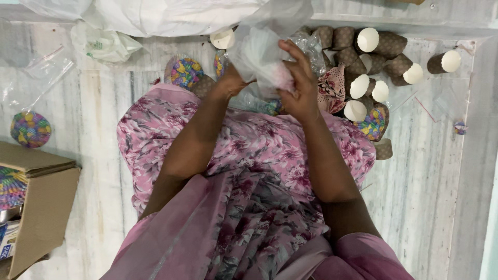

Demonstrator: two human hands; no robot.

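Looking down past my lap, I see pink floral cloth (249,171), soft and creased, draped over the knees. Above it my two hands meet on one clear plastic bag (259,52), thin, crinkled and slightly cloudy, held up over the white marble floor (425,181). My right hand (298,83) has its fingers curled round the bag's side, thumb and fingertips pinching the film; my left hand (231,83) is mostly hidden behind the bag, so I cannot tell how its fingers lie. To the left stands one open cardboard box (44,207), and beyond it one flat round multicoloured pack (30,128). Farther off to the right lies a heap of brown patterned paper cups (386,44), tapered with white insides; I count about seven white mouths showing.
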